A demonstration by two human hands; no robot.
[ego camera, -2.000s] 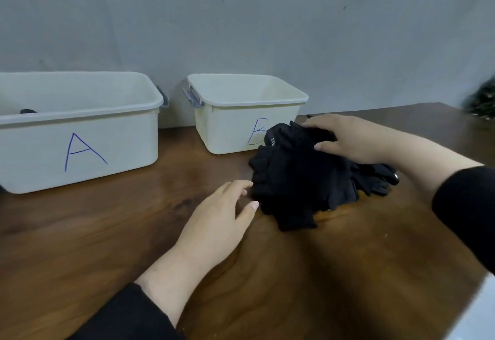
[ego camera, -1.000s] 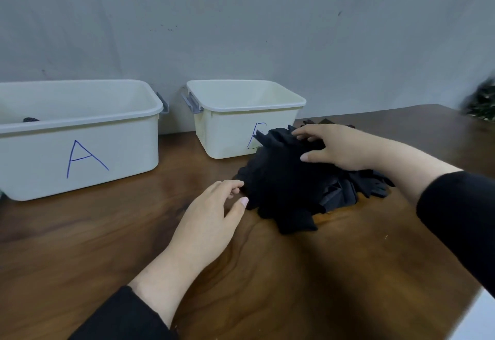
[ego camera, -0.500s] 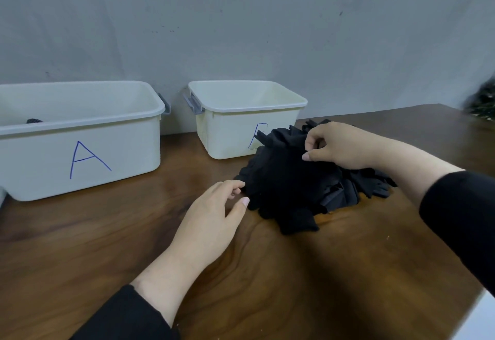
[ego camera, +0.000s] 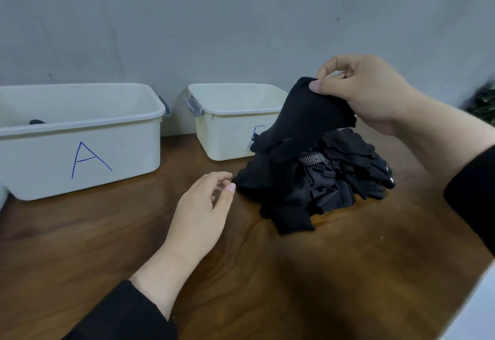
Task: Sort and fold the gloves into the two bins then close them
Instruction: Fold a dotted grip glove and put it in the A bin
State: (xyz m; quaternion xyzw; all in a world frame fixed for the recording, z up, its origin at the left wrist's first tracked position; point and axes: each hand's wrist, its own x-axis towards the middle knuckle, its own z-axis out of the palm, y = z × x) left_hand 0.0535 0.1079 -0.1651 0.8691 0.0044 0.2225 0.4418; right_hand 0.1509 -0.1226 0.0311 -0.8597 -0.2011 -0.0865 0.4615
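Head view: right hand [ego camera: 367, 93] pinches a black glove [ego camera: 302, 120] above the pile of gloves [ego camera: 321, 184] on the table [ego camera: 267, 272]. Left hand [ego camera: 201, 213], fingers loosely curled and holding nothing, rests beside the pile, near two open bins [ego camera: 80, 152]

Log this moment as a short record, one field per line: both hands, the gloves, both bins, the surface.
right hand: right hand pinches the lifted black glove by its cuff, raised above the heap
left hand: left hand relaxed on the table, fingertips at the heap's left edge, holding nothing
glove pile: glove pile of dark gloves, unsorted, in front of bin B
bin A: bin A open, a dark item inside at left
bin B: bin B open, no contents visible
surface: wooden table
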